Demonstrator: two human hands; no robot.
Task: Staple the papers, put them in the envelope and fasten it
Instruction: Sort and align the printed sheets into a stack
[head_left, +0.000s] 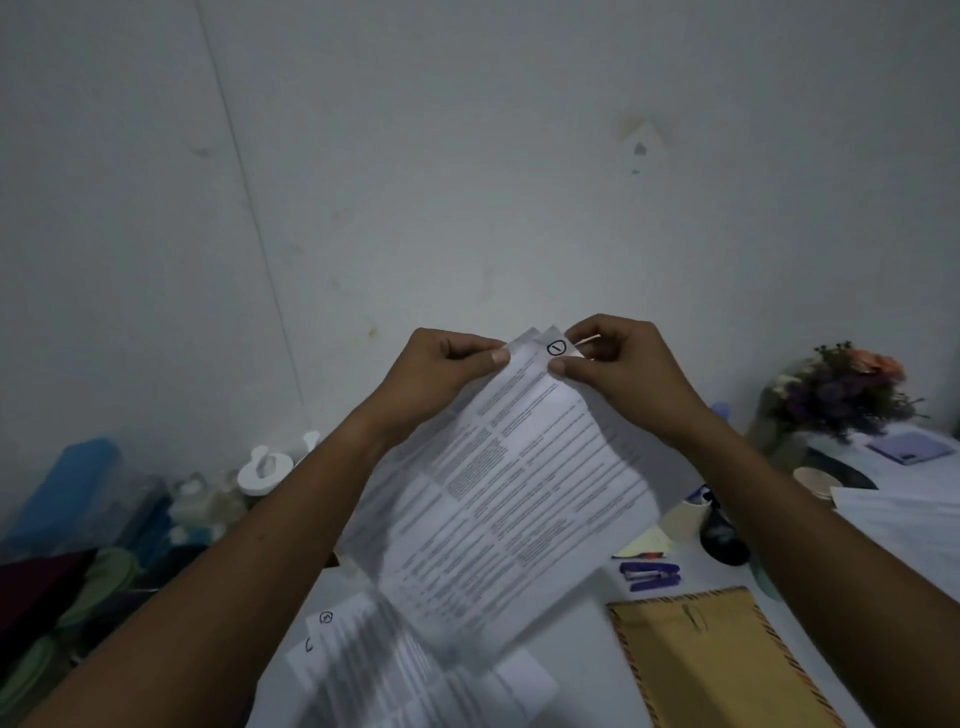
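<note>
I hold a small stack of printed papers (511, 488) up in the air in front of the wall. My left hand (441, 371) pinches the top edge on the left, and my right hand (623, 366) pinches the top corner beside a circled number. More printed sheets (395, 670) lie on the white table (582, 670) below. A brown envelope (711, 665) with a striped border lies flat at the lower right. A purple stapler (652, 575) rests just beyond the envelope.
A cream cup (685, 519) and a dark object stand behind the stapler. Dried flowers (841, 389), a paper cup and a purple notebook (906, 447) sit at the right. Boxes, bottles and green plates crowd the left side beyond the table's edge.
</note>
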